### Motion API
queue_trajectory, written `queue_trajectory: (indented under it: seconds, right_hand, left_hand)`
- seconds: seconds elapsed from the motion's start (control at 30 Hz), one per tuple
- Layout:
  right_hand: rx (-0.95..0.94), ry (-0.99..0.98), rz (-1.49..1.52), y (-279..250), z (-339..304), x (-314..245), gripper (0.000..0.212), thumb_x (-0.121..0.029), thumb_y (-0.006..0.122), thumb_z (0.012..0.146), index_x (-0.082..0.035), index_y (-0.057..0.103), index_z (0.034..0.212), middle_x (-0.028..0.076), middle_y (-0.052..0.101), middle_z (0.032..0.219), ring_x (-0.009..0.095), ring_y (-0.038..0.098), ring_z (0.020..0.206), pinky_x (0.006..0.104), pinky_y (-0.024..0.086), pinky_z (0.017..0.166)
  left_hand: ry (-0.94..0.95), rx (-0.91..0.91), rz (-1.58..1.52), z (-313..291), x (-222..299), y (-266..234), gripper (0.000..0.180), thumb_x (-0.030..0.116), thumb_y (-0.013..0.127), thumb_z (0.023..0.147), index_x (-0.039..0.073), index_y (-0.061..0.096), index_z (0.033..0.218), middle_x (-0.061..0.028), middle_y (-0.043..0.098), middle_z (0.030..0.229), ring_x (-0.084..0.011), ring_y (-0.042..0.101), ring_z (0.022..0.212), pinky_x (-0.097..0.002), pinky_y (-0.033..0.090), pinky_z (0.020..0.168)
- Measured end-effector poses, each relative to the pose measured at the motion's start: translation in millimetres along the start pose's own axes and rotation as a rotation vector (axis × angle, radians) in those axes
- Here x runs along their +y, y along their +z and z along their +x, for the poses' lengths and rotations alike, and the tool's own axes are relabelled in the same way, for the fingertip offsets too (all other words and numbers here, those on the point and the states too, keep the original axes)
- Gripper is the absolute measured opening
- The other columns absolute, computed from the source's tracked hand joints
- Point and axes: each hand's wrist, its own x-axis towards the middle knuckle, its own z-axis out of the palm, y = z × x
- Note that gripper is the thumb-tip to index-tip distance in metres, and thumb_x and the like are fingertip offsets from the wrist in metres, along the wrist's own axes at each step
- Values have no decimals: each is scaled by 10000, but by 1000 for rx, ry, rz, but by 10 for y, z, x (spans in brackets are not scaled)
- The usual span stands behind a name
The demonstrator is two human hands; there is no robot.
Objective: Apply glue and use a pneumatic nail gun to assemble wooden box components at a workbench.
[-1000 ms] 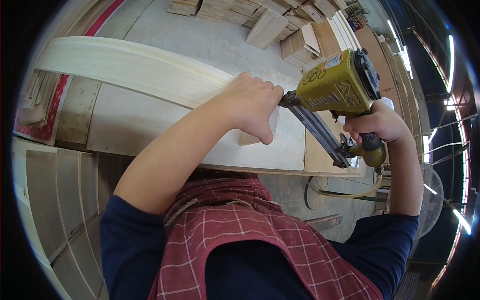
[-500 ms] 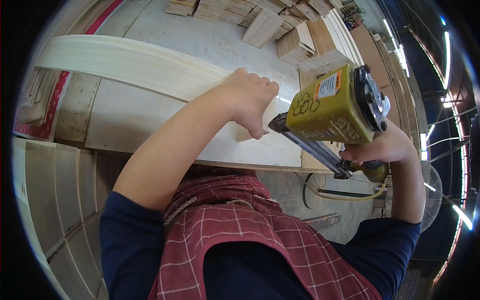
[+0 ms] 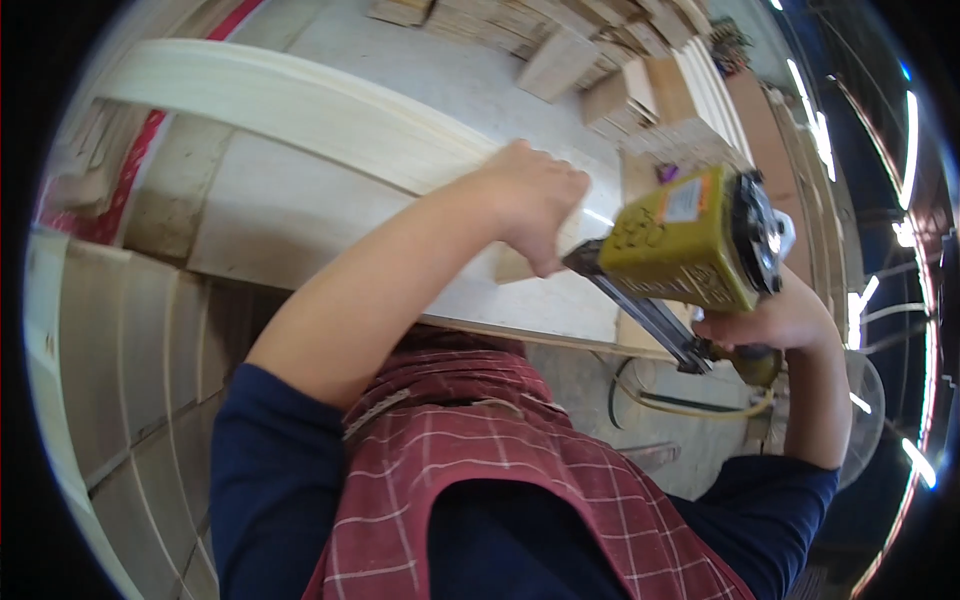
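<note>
1. Board, long, flat, pale wood, extends leftward from beneath the left hand.
2. Blocky olive-green metal nail gun sits gripped in the right hand, nose near left hand.
3. Left hand curves over wood; cannot tell whether clamped.

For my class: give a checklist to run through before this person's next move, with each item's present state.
1. Wooden board on the bench: ok.
2. Left hand at the board's right end: ok.
3. Nail gun gripped by the right hand: ok.
4. Nail gun's nose well clear of the left thumb: not ok, close beside it.
5. Trigger finger off the trigger: cannot tell, hidden.
</note>
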Motion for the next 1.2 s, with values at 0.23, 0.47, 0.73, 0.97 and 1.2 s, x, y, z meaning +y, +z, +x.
queue_trajectory:
  seconds: [0.23,0.47,0.73,0.97,1.2]
  right_hand:
    - [-55,-83,60,-15,-17,435,205,6,661,619,30,572,802,72,565,603,155,547,502,301,422,455]
    - [266,-118,176,-15,83,1193,382,-247,683,717,-76,551,1033,104,583,760,244,554,680,464,454,573]
    - [795,-162,-97,-67,1155,2552,356,-125,619,610,-4,567,941,163,609,736,304,605,733,391,463,658]
    - [971,403,-438,216,1395,2879,406,-248,644,643,-34,533,969,223,613,847,391,582,822,457,467,717]
    - [917,465,-188,480,1414,2805,612,-345,717,634,-35,465,1098,224,607,892,382,585,845,440,471,707]
  left_hand:
    - [-26,-32,-38,-114,0,128,511,423,783,427,78,630,772,-91,634,849,-239,596,853,-342,448,737]
    - [18,81,12,-74,145,198,777,577,699,442,117,576,1056,-71,594,993,-223,553,952,-362,384,801]
    - [64,100,-41,-178,34,79,712,438,668,479,108,543,1098,-95,546,1045,-221,515,996,-352,358,832]
    - [74,55,-81,-140,98,-6,779,367,690,497,108,435,1186,-85,518,1100,-225,495,1038,-353,346,856]
    - [49,36,-69,-130,195,-55,819,362,709,499,121,406,1221,-90,519,1099,-246,493,1015,-353,349,854]
